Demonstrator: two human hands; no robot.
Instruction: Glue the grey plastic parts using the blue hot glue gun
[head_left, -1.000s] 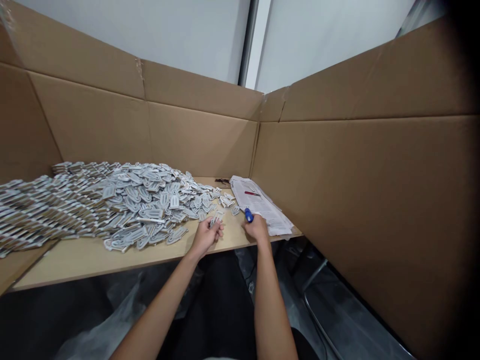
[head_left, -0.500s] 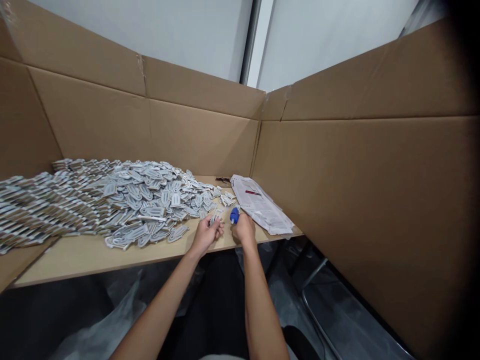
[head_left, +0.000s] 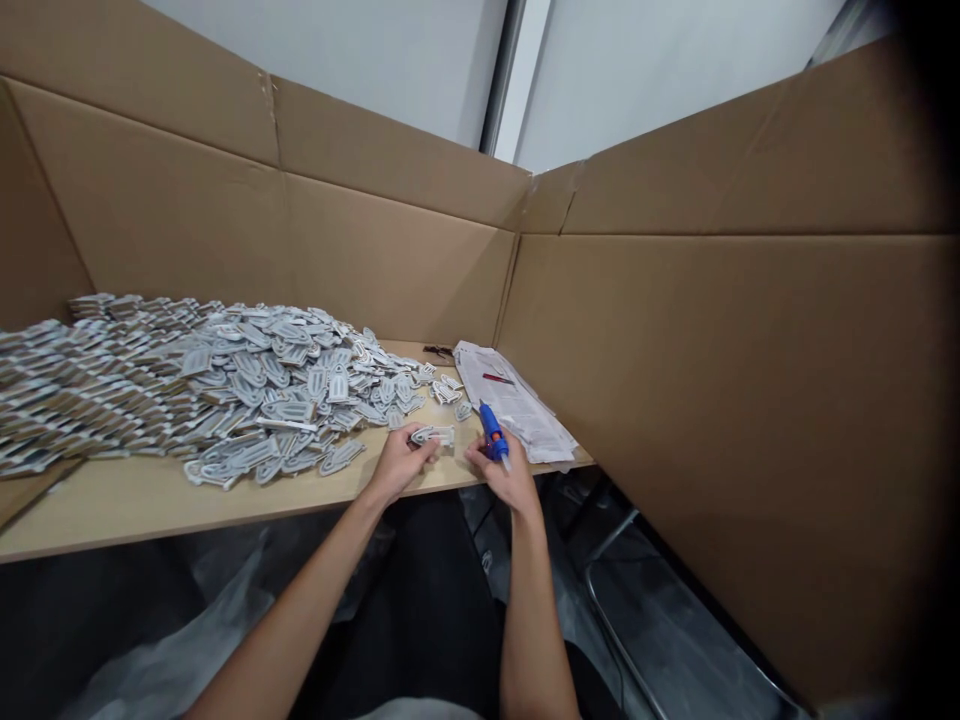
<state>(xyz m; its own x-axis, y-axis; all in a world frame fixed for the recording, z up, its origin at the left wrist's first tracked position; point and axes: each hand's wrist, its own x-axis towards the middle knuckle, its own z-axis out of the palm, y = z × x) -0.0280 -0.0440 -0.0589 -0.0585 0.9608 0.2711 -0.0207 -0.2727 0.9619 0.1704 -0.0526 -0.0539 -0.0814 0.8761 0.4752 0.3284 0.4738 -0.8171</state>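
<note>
Between the thumb and fingers of my left hand (head_left: 403,464) is a small grey-white slotted piece (head_left: 433,436), rounded at one end, held just above the table's front edge. My right hand (head_left: 513,478) is closed around a blue glue gun (head_left: 492,432), whose nozzle points up and away from me and whose clear stick end faces me. A gap separates the two hands. Left of them lies a loose heap of similar grey pieces (head_left: 300,375).
Neat rows of stacked pieces (head_left: 97,400) fill the table's left side. Newspaper sheets (head_left: 514,405) with a red pen-like item (head_left: 497,379) on them lie to the right. Cardboard walls (head_left: 397,260) enclose the table (head_left: 225,512) at back and sides. Dark glasses-like item (head_left: 438,351) sits at the back.
My right hand has moved right and turned, so the glue gun now shows lengthwise. The piece in my left hand is now held flatter and more in view. The camera view has shifted slightly.
</note>
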